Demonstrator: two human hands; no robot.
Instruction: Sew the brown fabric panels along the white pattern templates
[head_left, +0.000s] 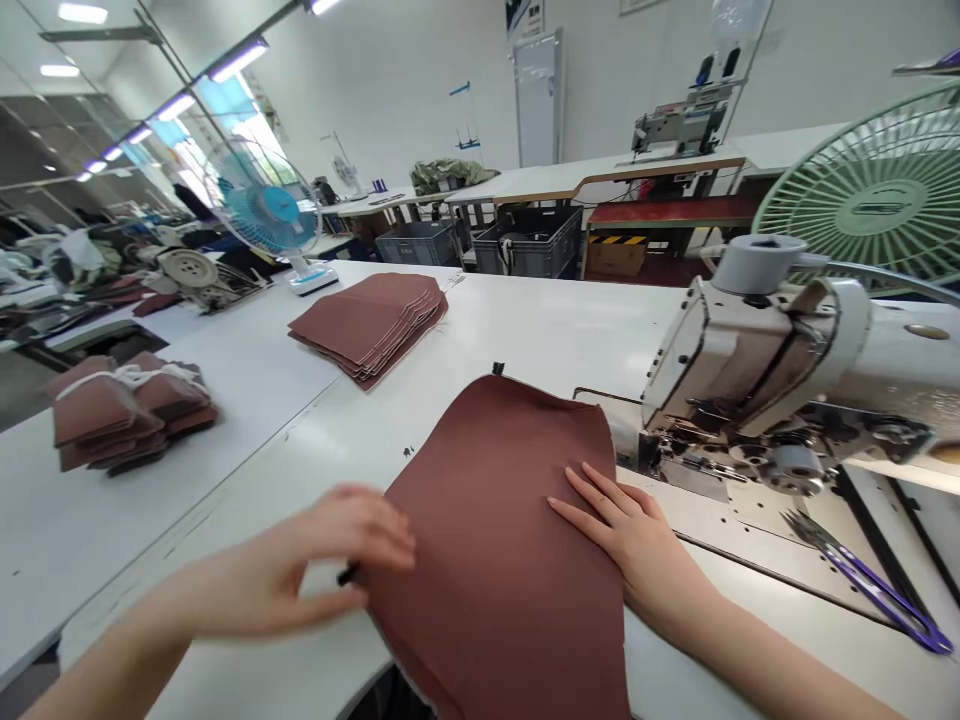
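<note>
A brown-red fabric piece (502,520) lies on the white table (525,320) in front of me, running off the near edge. My right hand (626,530) rests flat on its right side, fingers stretched out, close to the sewing machine (772,370). My left hand (330,570) is at the fabric's left edge, blurred, with fingers curled; a small dark thing shows beside its fingertips, and I cannot make out whether it is held.
A stack of the same cut pieces (371,322) lies further back on the table. Tied bundles (127,405) sit at the left. Purple-handled snips (870,580) lie on the machine bed. A blue fan (266,215) and a green fan (877,190) stand nearby. Crates (525,245) are behind.
</note>
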